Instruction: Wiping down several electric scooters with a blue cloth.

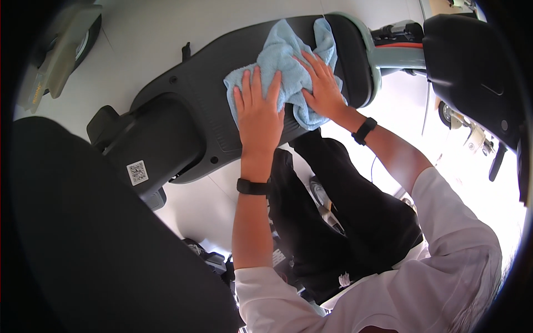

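Observation:
A light blue cloth (283, 66) lies rumpled on the dark grey footboard (205, 83) of a scooter. My left hand (259, 116) rests on its left part, fingers stretched out and pointing away from me. On the right part of the cloth lies my right hand (326, 91), with its fingers spread and its thumb apart. Both palms face down, and neither hand's fingers are wrapped round the cloth. A fold of it stands up beyond my right hand, and another edge hangs toward the board's near side.
The scooter's black seat (100, 222) fills the lower left. A pale green front panel (363, 55) rises at the board's right end. Farther right is a black seat-like part (469, 72). Another vehicle's wheel (89, 41) shows at the upper left. Pale floor tiles (150, 33) lie beyond.

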{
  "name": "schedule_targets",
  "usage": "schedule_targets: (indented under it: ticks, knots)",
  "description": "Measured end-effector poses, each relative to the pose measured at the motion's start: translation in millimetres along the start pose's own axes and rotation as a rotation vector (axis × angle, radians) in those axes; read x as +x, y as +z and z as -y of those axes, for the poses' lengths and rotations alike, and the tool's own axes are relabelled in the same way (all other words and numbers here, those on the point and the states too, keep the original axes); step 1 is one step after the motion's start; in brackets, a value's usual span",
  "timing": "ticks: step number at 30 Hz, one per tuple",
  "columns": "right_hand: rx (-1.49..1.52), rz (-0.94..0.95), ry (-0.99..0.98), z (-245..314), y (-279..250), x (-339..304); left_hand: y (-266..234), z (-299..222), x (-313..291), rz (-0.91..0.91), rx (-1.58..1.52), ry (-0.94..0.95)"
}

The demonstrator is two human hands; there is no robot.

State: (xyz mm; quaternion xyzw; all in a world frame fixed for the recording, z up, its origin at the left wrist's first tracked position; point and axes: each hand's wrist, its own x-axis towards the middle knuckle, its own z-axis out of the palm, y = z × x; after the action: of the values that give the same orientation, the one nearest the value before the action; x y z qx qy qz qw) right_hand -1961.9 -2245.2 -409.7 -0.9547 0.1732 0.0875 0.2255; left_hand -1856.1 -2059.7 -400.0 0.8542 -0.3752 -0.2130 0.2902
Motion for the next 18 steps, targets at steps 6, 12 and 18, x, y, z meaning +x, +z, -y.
schedule_targets:
  ticks: [6,12,18]
  knots:
    - [0.01,-0.009,-0.038,-8,3,-1,3,3,-4,-0.008,0.021,0.005]
    - [0.0,-0.012,-0.086,-16,5,1,4,2,-6,-0.018,0.086,-0.006]
    - [0.007,-0.022,-0.082,2,5,0,-7,-5,-30,0.008,0.044,-0.107]
